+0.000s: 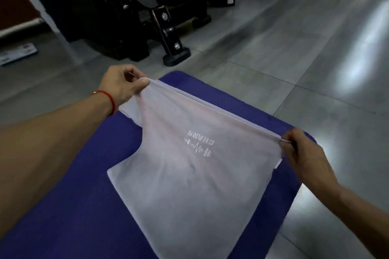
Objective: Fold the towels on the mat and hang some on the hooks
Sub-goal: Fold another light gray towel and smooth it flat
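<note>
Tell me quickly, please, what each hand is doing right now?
Left hand: closed, fingers pinching the far left corner of the towel, lifted off the mat.
Right hand: closed, fingers pinching the towel's far right corner.

One pale towel at centre frame. One purple mat under it, lower half. Two hands: the left hand at centre left, the right hand at right. One red wrist cord at centre left.

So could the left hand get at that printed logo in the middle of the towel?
Probably not right now: the left hand pinches a corner of the towel. The logo lies uncovered, so letting go would free it.
</note>
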